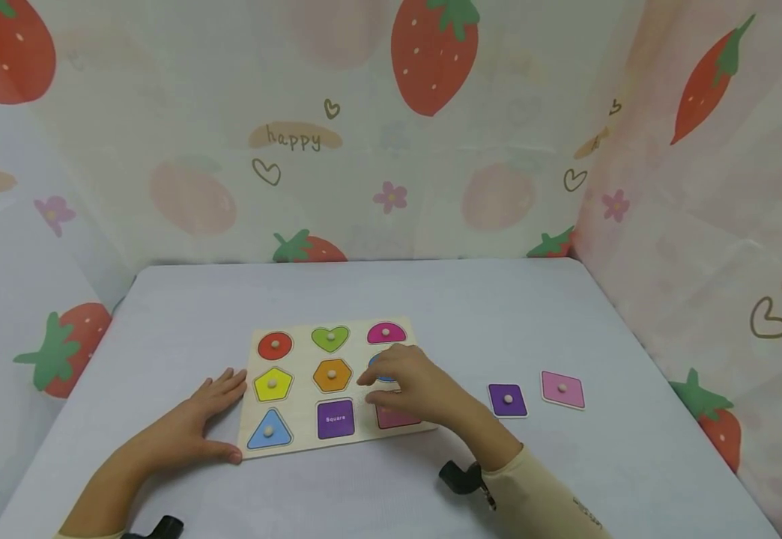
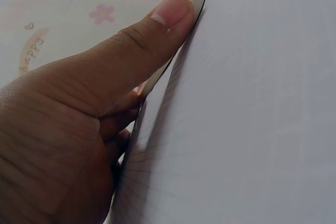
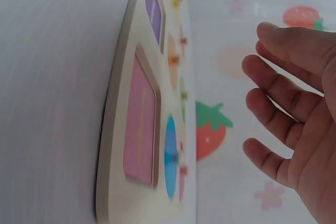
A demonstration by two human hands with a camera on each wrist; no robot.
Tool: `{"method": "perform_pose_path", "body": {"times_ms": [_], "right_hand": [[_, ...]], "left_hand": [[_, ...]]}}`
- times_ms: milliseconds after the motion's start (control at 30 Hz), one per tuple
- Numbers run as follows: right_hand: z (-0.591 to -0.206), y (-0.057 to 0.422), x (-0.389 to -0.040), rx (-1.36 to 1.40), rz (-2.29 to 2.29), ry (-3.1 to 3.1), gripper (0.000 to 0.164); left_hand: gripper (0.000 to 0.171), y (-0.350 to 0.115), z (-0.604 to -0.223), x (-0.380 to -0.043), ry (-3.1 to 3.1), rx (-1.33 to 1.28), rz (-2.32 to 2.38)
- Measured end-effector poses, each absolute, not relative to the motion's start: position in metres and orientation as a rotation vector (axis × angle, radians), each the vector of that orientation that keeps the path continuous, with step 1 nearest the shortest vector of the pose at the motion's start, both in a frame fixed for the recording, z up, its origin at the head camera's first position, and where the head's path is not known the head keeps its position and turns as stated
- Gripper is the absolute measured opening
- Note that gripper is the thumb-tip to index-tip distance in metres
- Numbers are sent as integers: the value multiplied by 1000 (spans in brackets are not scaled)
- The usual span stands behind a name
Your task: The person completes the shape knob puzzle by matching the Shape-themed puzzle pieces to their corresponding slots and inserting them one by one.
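A wooden peg puzzle board (image 1: 302, 408) lies on the table. My left hand (image 1: 185, 430) touches its left edge, thumb at the near corner and fingers farther up. Over the board's right side hovers my right hand (image 1: 421, 385), fingers loosely bent with nothing between them, partly hiding the blue oval piece (image 3: 170, 182) and the pink recess (image 3: 139, 129). The bottom row also has a bare purple recess (image 1: 335, 430) marked "Square". To the right of the board lie a purple square piece (image 1: 515, 409) and a pink knobbed piece (image 1: 553, 397).
Other knobbed pieces sit in the board: a red one (image 1: 283, 340), a green heart (image 1: 323, 345), a magenta half circle (image 1: 375, 335), a yellow pentagon (image 1: 283, 389), an orange hexagon (image 1: 340, 383) and a blue triangle (image 1: 279, 442). Strawberry-print curtains (image 1: 377, 150) enclose the white table (image 1: 485, 307).
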State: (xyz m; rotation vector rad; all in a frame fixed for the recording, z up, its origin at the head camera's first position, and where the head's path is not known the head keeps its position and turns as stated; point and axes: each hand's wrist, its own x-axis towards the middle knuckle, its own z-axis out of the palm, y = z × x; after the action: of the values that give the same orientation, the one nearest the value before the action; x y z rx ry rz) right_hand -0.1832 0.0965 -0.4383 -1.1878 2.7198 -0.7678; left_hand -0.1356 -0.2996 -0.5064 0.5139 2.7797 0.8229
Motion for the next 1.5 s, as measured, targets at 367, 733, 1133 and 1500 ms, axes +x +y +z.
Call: {"method": "perform_pose_path", "body": {"times_ms": [367, 733, 1133, 1500], "right_hand": [[-434, 162, -183, -1059, -889, 2858, 23], [-440, 215, -187, -984, -989, 2920, 22], [-446, 258, -192, -870, -984, 2891, 21], [-453, 284, -192, -615, -899, 2761, 19]], "left_hand": [[121, -300, -506, -134, 2772, 492, 815], [121, -299, -507, -134, 2778, 480, 808], [121, -299, -505, -135, 2787, 490, 801], [121, -296, -501, -135, 2775, 461, 798]]}}
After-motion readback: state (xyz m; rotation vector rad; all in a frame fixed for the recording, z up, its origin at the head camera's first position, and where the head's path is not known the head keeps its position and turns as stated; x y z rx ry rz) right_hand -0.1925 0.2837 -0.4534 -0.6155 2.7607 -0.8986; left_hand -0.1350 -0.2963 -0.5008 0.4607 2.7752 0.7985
